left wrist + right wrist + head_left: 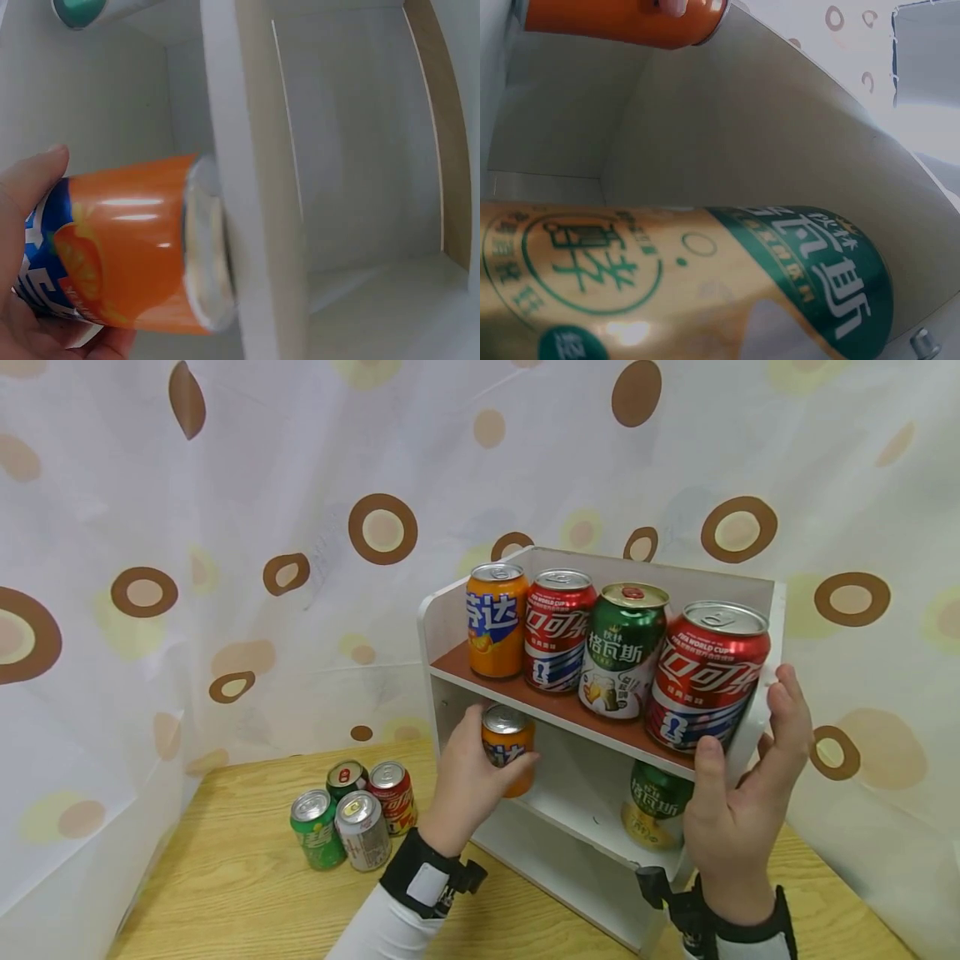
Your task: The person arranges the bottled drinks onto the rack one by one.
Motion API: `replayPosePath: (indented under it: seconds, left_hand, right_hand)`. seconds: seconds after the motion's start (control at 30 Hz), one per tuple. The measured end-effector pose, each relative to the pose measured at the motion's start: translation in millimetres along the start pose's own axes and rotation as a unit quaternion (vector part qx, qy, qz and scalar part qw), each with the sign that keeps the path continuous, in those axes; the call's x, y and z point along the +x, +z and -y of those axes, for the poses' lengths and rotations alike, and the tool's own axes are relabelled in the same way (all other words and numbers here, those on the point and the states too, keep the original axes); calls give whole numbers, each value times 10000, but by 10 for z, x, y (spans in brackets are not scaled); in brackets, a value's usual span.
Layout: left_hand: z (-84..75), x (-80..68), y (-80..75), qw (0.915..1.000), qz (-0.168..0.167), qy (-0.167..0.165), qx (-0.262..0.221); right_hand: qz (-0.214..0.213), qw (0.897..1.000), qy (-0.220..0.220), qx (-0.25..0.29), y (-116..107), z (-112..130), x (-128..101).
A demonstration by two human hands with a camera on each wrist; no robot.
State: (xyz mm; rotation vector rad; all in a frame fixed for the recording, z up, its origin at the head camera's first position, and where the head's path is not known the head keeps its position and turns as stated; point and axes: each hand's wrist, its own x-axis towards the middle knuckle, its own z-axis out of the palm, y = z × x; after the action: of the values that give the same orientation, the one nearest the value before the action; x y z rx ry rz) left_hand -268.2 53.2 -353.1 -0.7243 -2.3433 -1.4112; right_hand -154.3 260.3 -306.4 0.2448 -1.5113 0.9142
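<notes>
My left hand (468, 781) grips an orange soda can (507, 752) and holds it at the left of the white shelf's (753, 727) middle level. The same orange can (124, 251) fills the left wrist view, its base against the shelf's side panel (247, 187). My right hand (738, 793) holds the shelf's right side panel, thumb on the front edge. A green and gold can (654, 802) stands on the middle level near that hand; the green and gold can (682, 281) fills the right wrist view. On the top level stand several cans, among them an orange can (497, 620) and a red can (707, 675).
Several cans stand grouped on the wooden table (232, 877) left of the shelf: a green one (317, 828), a silver one (362, 830), a red one (392, 795). A dotted curtain (225, 527) hangs behind and at both sides.
</notes>
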Motion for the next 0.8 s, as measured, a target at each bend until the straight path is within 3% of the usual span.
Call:
replayPosePath:
  seconds: [0.37,0.8]
  left_hand:
    - [44,-79,126,9984,-276,-296,-383]
    - [213,-282,228,9988,-176,-93,-443]
  right_hand:
    - [-36,10000,-3,-7,10,10,6]
    - [-68,9999,-35,69,19,13,17]
